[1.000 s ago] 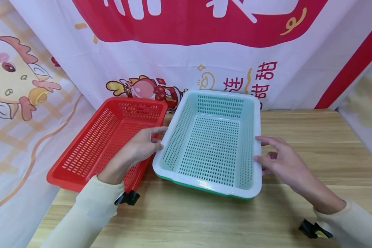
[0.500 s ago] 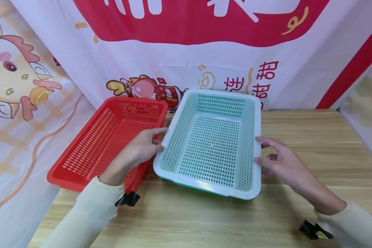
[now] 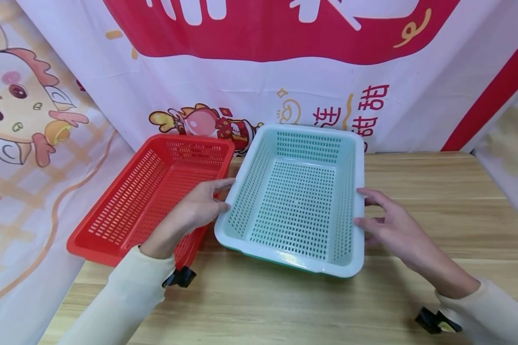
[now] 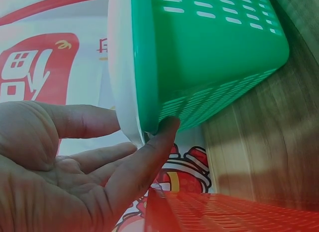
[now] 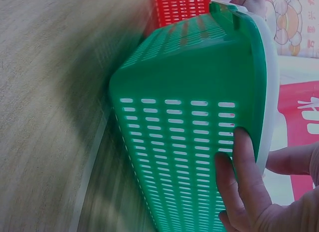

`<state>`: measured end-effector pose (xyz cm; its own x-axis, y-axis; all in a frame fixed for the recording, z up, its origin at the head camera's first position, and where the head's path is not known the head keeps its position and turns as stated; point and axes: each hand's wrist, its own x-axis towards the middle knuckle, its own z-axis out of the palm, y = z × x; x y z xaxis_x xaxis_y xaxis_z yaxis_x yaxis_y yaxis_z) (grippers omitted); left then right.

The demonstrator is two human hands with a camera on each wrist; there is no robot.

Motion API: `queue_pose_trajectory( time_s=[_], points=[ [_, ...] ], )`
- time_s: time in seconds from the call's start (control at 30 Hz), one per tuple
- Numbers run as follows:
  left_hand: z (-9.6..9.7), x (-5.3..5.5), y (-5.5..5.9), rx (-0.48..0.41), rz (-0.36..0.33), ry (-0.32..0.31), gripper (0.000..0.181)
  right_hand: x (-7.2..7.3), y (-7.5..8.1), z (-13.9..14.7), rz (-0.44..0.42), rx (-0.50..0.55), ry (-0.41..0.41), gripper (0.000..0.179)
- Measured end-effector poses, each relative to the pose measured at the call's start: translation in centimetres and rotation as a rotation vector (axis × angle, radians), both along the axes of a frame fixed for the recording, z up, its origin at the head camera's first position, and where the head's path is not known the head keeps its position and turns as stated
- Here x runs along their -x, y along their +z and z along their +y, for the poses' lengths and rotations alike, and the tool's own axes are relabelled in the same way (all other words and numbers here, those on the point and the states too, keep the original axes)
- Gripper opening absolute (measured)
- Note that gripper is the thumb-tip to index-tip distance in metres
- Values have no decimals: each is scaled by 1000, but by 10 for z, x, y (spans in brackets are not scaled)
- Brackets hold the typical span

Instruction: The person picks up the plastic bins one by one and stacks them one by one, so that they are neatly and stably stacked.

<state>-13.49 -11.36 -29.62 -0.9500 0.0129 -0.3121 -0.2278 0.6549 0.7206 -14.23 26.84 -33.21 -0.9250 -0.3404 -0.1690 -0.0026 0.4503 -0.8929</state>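
A white plastic basket (image 3: 293, 206) sits nested in a green basket (image 4: 214, 47), with their rims together, in the middle of the wooden table. In the head view the green one shows only as a thin edge below the white rim. My left hand (image 3: 200, 203) holds the left rim, thumb against the white edge and a finger under the green lip. On the opposite side my right hand (image 3: 390, 223) grips the rim, its fingertips pressed to the green slotted wall in the right wrist view. Both baskets' outer walls are hidden from above.
A red slotted basket (image 3: 105, 251) stands at the left, partly under my left forearm. Behind the table (image 3: 431, 201) hangs a printed cloth (image 3: 241, 76), close to the far rims. Another printed cloth (image 3: 82, 201) lies along the left side.
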Motion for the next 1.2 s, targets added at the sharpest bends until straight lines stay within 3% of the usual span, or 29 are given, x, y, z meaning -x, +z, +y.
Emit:
queue_pose_trajectory(
  time_s=[0.57,0.8,1.2],
  points=[
    [11,-6,-6,-131,-33,-28,82,7,0,15,63,-81,-10,73],
    [20,-8,-10,-259,-63,-13,85,16,0,25,71,-117,-20,71],
    [37,-11,-14,-274,-44,2,86,28,2,39,32,-148,-61,67]
  ],
)
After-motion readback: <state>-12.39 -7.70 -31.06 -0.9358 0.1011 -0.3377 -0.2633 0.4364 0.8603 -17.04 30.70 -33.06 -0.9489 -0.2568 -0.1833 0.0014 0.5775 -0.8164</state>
